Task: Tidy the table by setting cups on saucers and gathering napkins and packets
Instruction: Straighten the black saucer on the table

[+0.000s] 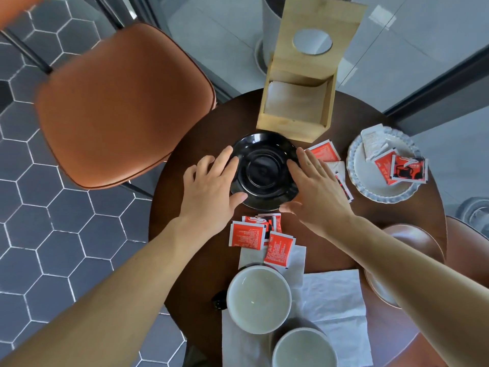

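The left hand [211,189] and right hand [315,189] lie spread, fingers loosely open, on opposite rims of the glossy black saucer [264,170]; whether they grip it or merely touch is hard to tell. The right hand hides part of the red packets [324,152] beside it. More packets [260,238] lie just below, some on a crumpled napkin [333,295]. Two white cups [259,300] sit nearest, one cut off by the frame. A wooden napkin box [296,102] crowds the round dark table [201,139]; a scalloped white plate [370,186] holds packets near its right edge.
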